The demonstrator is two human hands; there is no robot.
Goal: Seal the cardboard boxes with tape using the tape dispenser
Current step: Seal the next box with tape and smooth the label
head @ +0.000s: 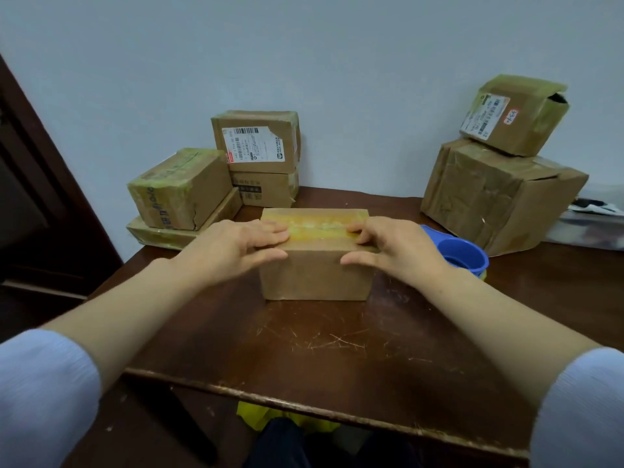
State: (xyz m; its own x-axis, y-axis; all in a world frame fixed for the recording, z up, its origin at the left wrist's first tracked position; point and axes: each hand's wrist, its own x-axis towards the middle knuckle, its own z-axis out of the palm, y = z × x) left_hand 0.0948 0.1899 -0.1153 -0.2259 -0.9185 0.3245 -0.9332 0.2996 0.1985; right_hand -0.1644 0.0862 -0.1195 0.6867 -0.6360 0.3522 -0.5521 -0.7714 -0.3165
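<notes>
A small cardboard box (317,275) stands in the middle of the dark wooden table (337,349), with a strip of yellowish tape (320,226) running left to right along its top seam. My left hand (233,246) lies on the box's top left, fingers straight on the tape, thumb against the front face. My right hand (395,246) holds the top right edge, fingers bent onto the tape, thumb on the front face. The blue tape dispenser (459,255) sits on the table just right of the box, partly hidden behind my right hand.
Several taped boxes are stacked at the back left (216,177). A large box (499,197) with a smaller one (513,116) on top stands at the back right. A dark door (37,197) is at the left. The table's near edge (324,410) is worn.
</notes>
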